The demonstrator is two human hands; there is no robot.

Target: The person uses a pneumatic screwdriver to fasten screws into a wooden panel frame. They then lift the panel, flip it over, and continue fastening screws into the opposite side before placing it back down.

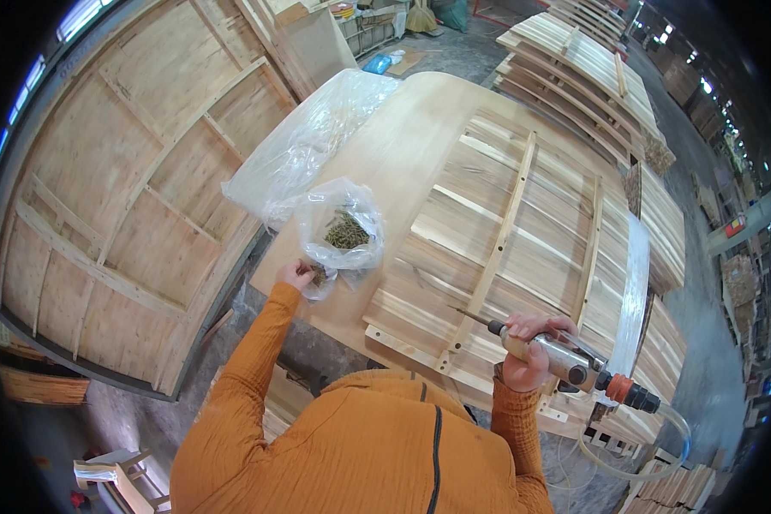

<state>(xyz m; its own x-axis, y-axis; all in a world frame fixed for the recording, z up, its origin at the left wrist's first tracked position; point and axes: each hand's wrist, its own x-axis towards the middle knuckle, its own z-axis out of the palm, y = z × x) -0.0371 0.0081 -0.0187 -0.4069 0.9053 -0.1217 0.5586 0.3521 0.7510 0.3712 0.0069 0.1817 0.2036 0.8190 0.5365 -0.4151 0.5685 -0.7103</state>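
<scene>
My left hand is at the near left edge of a clear plastic bag, its fingers bent together beside a small cluster of screws. What they pinch, if anything, is too small to make out. More screws lie heaped in the bag's open mouth. In my right hand is a pneumatic screwdriver, its thin bit pointing left over a slatted wooden panel. Two battens cross that panel, and the bit is just above the left batten. Dark holes dot the battens.
The panel and bag rest on a large plywood sheet. Plastic wrapping covers something at its far left. A big framed panel stands on the left. Stacked slatted panels rise behind. An air hose loops down from the screwdriver.
</scene>
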